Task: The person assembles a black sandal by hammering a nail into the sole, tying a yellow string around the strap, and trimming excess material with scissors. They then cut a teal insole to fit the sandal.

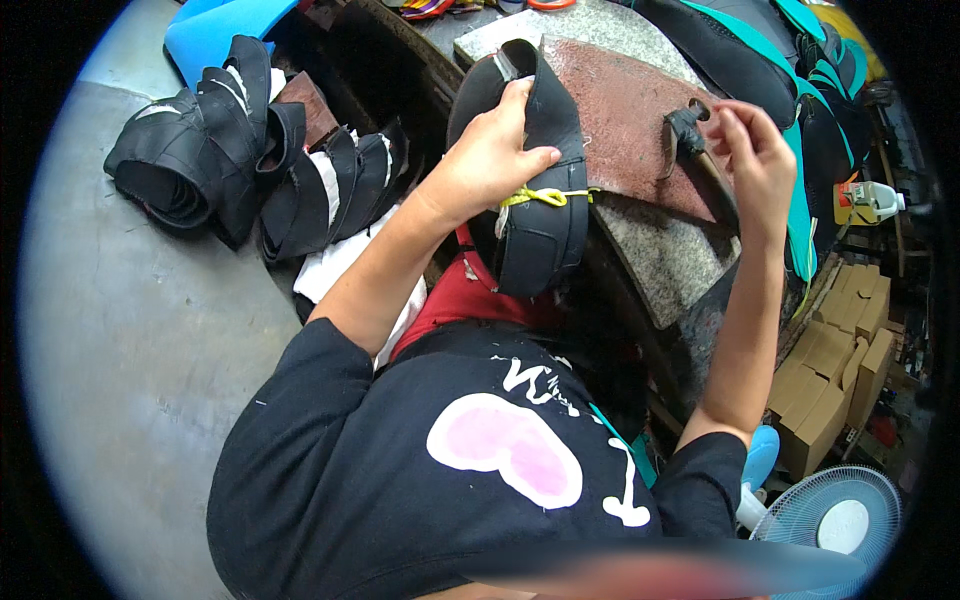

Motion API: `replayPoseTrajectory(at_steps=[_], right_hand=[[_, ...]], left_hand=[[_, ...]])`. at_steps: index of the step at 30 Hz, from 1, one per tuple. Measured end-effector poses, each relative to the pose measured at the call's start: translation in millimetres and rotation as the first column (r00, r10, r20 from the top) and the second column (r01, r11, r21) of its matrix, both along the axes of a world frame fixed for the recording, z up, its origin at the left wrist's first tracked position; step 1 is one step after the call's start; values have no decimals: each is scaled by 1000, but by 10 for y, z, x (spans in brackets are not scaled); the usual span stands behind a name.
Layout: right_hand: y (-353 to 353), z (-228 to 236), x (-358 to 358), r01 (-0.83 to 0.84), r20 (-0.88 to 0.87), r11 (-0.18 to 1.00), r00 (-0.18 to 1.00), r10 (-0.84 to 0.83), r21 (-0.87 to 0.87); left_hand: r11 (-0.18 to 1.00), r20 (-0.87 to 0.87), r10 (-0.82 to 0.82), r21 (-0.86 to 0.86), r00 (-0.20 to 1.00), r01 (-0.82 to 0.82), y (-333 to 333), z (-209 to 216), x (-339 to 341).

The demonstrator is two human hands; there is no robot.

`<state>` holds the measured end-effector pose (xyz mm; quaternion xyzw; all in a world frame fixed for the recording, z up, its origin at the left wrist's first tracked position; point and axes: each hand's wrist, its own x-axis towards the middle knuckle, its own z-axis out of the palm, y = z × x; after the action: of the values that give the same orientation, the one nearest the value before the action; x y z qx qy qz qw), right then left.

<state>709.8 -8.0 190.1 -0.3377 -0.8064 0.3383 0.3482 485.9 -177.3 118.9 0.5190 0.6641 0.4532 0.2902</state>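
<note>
My left hand [492,150] grips the upper part of a black shoe upper [548,235], thumb on its outer face and fingers at its opening. A bright yellow cord [545,196] is tied in a knot around the black piece. My right hand [757,165] is raised at the right, its fingers curled in a pinch; whatever they hold, if anything, is too small to make out. Close beside its fingertips a dark hammer [685,133] lies on a worn reddish board [615,110], its handle slanting toward me.
Several black shoe uppers [185,150] lie in bundles on a grey surface [120,330] at left. A speckled stone slab [665,260] lies under the board. Black and teal shoe parts [735,50] are heaped far right. Cardboard boxes [825,360] and a fan [840,525] stand lower right.
</note>
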Motion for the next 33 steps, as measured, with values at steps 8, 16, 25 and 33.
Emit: replayPoseTrajectory(at_steps=[8,16,25,33], right_hand=[[1216,-21,-461,181,-6,983,983,-181,-9],[2065,-238,-1182,257,48,960,963,-263,113],[2002,-256,-1733,293,142,892,923,-358,345],[2125,-175,-1733,95,299,811,899,-319,578]], left_hand=[[951,-232,92,308,968,-16,-65,86,122],[994,-204,-2,109,979,24,-92,141,119],[997,-167,13,83,986,1,-81,114,130],[997,-177,12,83,984,2,-80,153,127]])
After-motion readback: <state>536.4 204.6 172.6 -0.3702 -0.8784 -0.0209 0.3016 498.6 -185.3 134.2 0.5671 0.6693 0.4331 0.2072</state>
